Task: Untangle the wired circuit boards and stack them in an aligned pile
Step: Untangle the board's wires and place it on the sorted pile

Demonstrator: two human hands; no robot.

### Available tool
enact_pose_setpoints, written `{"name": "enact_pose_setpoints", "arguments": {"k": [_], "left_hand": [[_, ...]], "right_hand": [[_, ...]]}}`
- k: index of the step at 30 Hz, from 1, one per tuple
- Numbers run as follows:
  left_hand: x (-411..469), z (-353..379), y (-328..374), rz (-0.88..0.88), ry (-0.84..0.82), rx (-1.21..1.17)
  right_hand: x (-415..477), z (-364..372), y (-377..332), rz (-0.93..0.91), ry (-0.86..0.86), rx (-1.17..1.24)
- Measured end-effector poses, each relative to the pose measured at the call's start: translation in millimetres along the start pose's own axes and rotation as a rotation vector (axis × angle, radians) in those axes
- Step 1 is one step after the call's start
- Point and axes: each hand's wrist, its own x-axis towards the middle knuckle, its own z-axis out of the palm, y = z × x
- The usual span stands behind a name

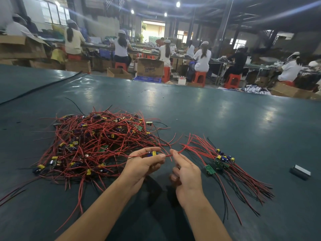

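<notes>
Big dark green table (225, 110) fills the view, with a row of people seated at benches on red stools (232, 80) beyond its far edge and an open cardboard box (150, 66) on the floor there. A long black cable (43, 87) runs across the table's far left. The main item is the tangled heap (97, 141) of small circuit boards and red wires, left of centre on the table. Boards with yellow and blue parts are buried all through it, and wires stick out every way. The sorted pile (222, 160) is smaller and sits on the table to the right, near the right hand. Its boards are bunched together at one spot, and its wires fan out toward the far side and toward the near right. One green board (209, 169) lies just beside that bunch, on its near left. Both hands are between heap and pile, raised above the table. The left hand (144, 164) has curled fingers and pinches a small board (153, 153) with a yellow and blue part against its thumb. The right hand (185, 169) has two fingers stretched forward with their tips at a red wire (167, 155) coming off that board, the rest curled under — can't tell if it actually grips the wire. A small grey block (300, 172) sits alone on the table at far right, well apart from the pile.
</notes>
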Motion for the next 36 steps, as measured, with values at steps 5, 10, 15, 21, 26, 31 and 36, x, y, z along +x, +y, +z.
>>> {"name": "enact_pose_setpoints", "arguments": {"k": [5, 10, 15, 21, 26, 31, 36], "left_hand": [[-2, 4, 1, -0.026, 0.018, 0.034], [-2, -1, 8, -0.036, 0.009, 0.061], [-3, 1, 8, -0.027, -0.012, 0.086], [-4, 0, 4, 0.004, 0.012, 0.090], [-2, 2, 0, 0.045, 0.045, 0.029], [-2, 2, -3, 0.074, 0.070, 0.078], [-3, 8, -2, 0.057, 0.035, 0.077]], "right_hand": [[5, -6, -7, -0.011, 0.031, 0.037], [16, -18, -23, -0.016, 0.083, 0.134], [22, -28, -34, -0.014, 0.114, 0.203], [17, -21, -25, -0.027, 0.131, 0.194], [-3, 5, 3, -0.020, 0.010, -0.082], [-13, 20, 15, -0.014, 0.035, -0.001], [-10, 19, 7, 0.027, 0.106, 0.033]]}}
